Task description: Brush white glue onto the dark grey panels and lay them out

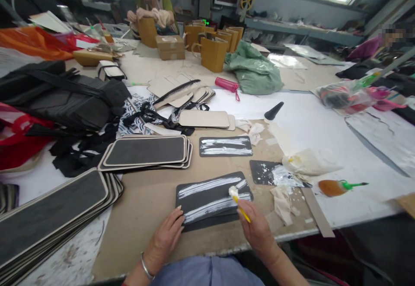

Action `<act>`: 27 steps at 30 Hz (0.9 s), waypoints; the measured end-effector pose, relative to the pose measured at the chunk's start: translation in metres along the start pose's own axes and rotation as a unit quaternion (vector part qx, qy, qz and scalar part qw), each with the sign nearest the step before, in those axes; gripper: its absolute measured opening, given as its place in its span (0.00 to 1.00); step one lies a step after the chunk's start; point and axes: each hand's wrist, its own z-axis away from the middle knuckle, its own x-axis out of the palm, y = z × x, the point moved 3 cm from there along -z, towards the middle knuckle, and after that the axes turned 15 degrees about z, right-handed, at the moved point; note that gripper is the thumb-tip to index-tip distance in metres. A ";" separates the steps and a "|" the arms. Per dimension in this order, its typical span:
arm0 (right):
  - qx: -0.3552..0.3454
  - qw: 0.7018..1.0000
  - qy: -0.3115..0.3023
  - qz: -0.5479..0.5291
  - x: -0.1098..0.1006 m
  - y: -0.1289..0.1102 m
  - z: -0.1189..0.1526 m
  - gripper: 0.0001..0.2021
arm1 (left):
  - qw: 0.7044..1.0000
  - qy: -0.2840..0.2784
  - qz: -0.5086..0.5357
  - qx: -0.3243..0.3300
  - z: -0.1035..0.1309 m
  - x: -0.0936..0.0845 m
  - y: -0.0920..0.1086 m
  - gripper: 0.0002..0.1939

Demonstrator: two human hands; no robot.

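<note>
A dark rectangular panel [210, 193] streaked with white glue lies on the brown work surface in front of me. My left hand [167, 236] presses flat on its near left corner, fingers spread. My right hand [256, 227] grips a yellow-handled brush [238, 201]; its glue-loaded white tip rests on the panel's right side. A second glue-streaked panel [225, 146] lies farther back. A glue-smeared dark sheet [272, 174] sits to the right.
Stacks of dark panels [145, 152] [48, 217] lie at left. An orange glue bottle with green nozzle [337, 186], rags [282, 201] and a white bag [311, 161] lie at right. Tan paper bags [214, 52] and a seated person [152, 5] are at the far end.
</note>
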 end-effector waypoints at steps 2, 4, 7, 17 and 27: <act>-0.015 0.999 -0.019 -0.041 -0.001 -0.010 0.006 0.13 | 1.000 0.011 -0.016 -0.006 0.001 0.000 0.003 0.11; -0.014 0.999 0.006 -0.045 -0.009 -0.009 0.004 0.13 | 0.999 0.023 -0.031 -0.030 0.002 -0.001 0.007 0.12; -0.015 0.999 0.050 0.003 -0.016 0.004 -0.007 0.11 | 0.995 0.020 -0.041 -0.093 0.003 -0.004 0.013 0.12; -0.181 0.981 -0.008 -0.076 0.015 -0.063 -0.021 0.15 | 0.875 0.171 0.258 -0.371 0.020 -0.006 0.017 0.09; -0.273 0.939 -0.141 -0.157 0.064 -0.138 -0.011 0.18 | 0.545 0.354 0.527 -0.548 0.018 0.014 -0.003 0.13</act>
